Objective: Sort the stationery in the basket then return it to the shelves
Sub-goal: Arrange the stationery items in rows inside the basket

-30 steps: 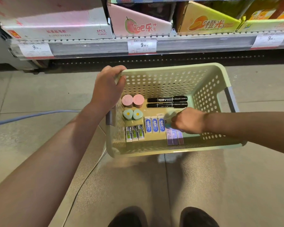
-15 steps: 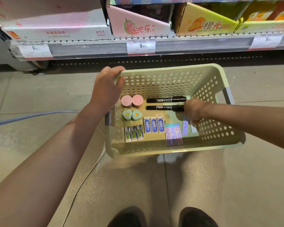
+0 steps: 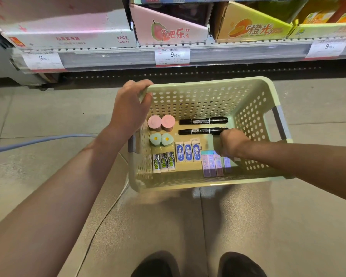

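A pale green perforated basket [image 3: 208, 83] is held above the tiled floor. My left hand [image 3: 130, 108] grips its far-left rim. Inside lie two black markers [image 3: 203, 120], two pink round erasers [image 3: 161, 122], two mint egg-shaped erasers [image 3: 160, 139], three blue-label erasers [image 3: 188, 152], three green-label erasers [image 3: 163, 162] and a row of purple erasers [image 3: 212, 164]. My right hand [image 3: 233, 141] reaches in from the right. Its curled fingers are on one more purple eraser [image 3: 227, 164] just right of that row; the fingertips are hidden.
A low store shelf [image 3: 228, 54] runs across the top with price tags and pink, white and yellow product boxes [image 3: 168, 31]. A blue-grey cable [image 3: 38, 140] crosses the floor at left. My shoes [image 3: 156, 264] show at the bottom edge.
My right hand went from the purple row to the basket's right side, then came back slightly left and nearer. The loose purple eraser under it now sits closer to the row.
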`<state>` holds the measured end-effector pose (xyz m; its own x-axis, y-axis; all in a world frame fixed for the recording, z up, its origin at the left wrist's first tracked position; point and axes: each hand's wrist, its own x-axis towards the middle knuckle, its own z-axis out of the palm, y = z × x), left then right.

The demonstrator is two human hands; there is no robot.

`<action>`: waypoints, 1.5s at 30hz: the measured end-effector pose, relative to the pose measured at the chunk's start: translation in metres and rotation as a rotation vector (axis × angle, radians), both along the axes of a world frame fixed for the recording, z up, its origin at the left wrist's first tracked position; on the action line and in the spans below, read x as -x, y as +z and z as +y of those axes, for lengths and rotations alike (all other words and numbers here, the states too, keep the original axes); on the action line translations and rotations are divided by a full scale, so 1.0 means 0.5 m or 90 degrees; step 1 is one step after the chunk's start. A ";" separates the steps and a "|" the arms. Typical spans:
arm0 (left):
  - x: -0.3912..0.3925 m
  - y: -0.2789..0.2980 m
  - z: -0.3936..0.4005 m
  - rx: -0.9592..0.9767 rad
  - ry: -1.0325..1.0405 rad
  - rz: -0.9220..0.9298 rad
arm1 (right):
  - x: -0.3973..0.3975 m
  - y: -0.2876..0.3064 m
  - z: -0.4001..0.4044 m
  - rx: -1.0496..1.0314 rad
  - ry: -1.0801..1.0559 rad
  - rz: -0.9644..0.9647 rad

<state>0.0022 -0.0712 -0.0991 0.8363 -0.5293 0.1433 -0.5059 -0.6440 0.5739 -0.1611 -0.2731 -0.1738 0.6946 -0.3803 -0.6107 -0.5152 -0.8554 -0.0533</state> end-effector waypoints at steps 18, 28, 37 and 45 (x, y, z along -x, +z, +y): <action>0.000 -0.002 0.000 0.005 -0.006 -0.016 | -0.030 0.056 -0.003 -0.070 0.057 0.155; 0.001 -0.003 0.000 0.013 -0.004 -0.017 | -0.019 0.076 0.003 0.170 0.205 0.128; 0.000 -0.004 0.000 0.016 -0.003 -0.018 | -0.008 0.049 0.019 0.178 0.167 0.111; 0.002 -0.003 0.000 0.015 -0.001 -0.017 | 0.003 0.047 0.019 0.164 0.133 0.084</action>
